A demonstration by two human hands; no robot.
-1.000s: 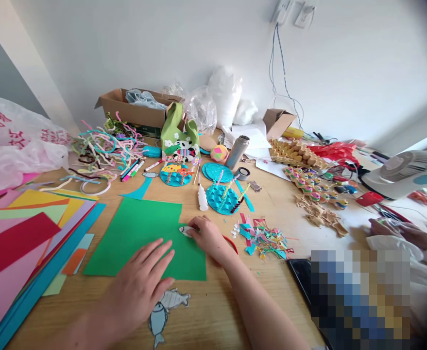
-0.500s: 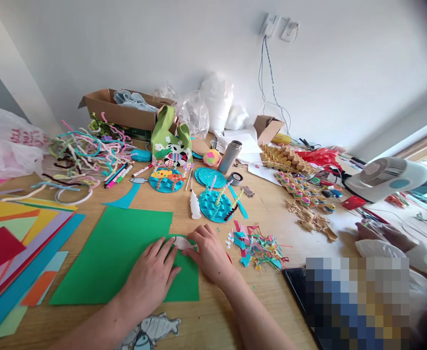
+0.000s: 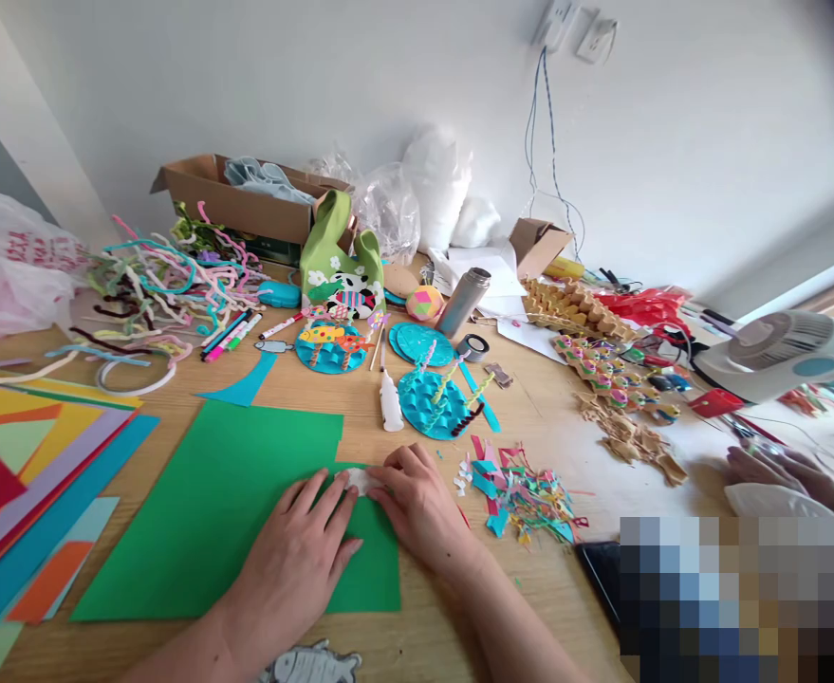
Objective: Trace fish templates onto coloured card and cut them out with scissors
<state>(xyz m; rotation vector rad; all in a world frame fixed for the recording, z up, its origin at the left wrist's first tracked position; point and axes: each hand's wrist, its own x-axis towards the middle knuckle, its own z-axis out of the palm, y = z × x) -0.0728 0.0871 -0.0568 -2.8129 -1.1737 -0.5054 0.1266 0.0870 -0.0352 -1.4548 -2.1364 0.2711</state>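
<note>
Head view: loose white piece point(image 3: 361, 482) that could slip

Pale wall point(image 3: 388, 76) closes off the far side, with sockets point(image 3: 577, 33) and cables point(image 3: 551, 142) at the right. Below it, the wooden counter point(image 3: 437, 621) is crowded: a cardboard box point(image 3: 238, 209) far left, a white fan point(image 3: 765, 356) at the right. Were that fan to blow this way, light paper could lift; whether it runs cannot be told. The green sheet point(image 3: 181, 522) lies on the near part, the left hand point(image 3: 299, 541) palm down on it, its grip spread; uneven pressure there could drag or crease it. The right hand point(image 3: 417, 503) has its fingers close together at the white piece's right end; whether that grip pinches or merely presses, I cannot tell. Scraps point(image 3: 527, 489) to its right might catch on the arm. A fish cutout point(image 3: 317, 664) at the near edge could be brushed away. The white piece sits over the sheet's far right part, between both hands' fingertips; a lapse on either side could skew it
</note>
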